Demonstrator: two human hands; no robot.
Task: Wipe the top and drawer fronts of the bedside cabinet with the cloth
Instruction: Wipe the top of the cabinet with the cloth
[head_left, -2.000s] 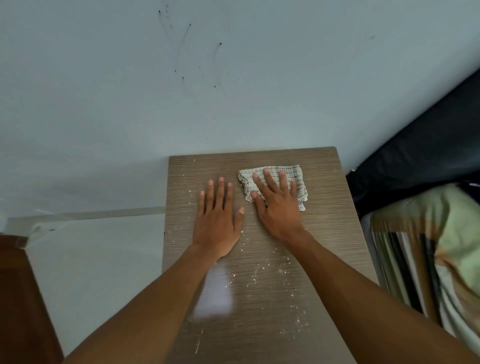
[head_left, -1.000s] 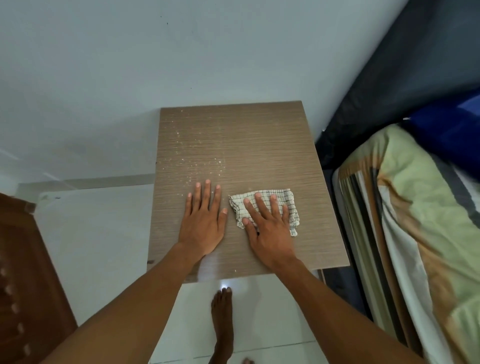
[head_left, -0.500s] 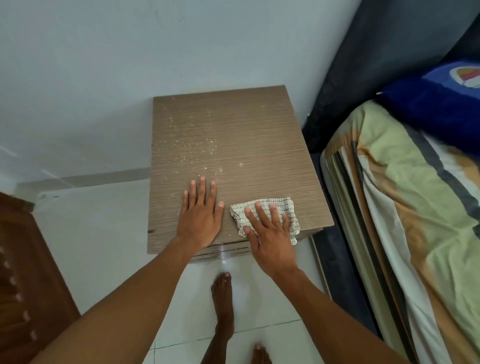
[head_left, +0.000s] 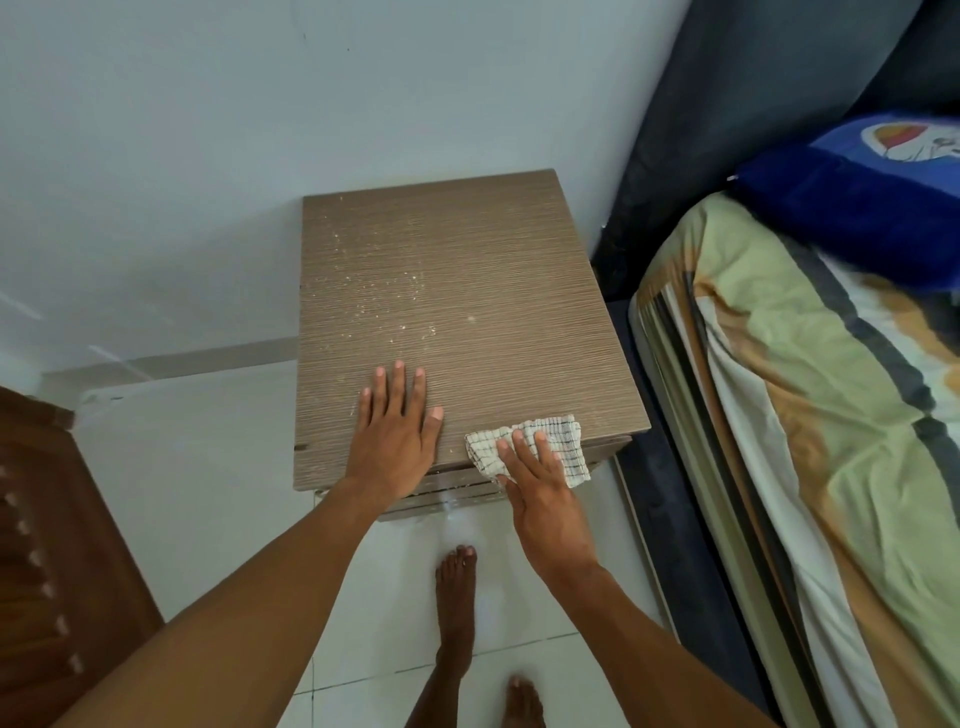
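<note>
The bedside cabinet (head_left: 467, 270) has a brown wood-grain top speckled with white dust on its left and middle parts. A white checked cloth (head_left: 563, 441) hangs half over the top's front edge, near the right corner. My right hand (head_left: 540, 493) presses flat on the cloth with fingers spread, its palm beyond the edge. My left hand (head_left: 397, 431) lies flat and empty on the top near the front edge, left of the cloth. Only a thin strip of the drawer fronts (head_left: 452, 493) shows under the top.
A bed (head_left: 810, 415) with striped green and orange bedding stands close on the right, a blue pillow (head_left: 852, 202) at its head. A white wall is behind the cabinet. A dark wooden door (head_left: 47, 561) is at the left. My bare feet (head_left: 457, 603) stand on white floor tiles.
My right hand has dragged the cloth from the back of the top toward me, down to the front edge. My left hand slid back with it. My head has drawn back.
</note>
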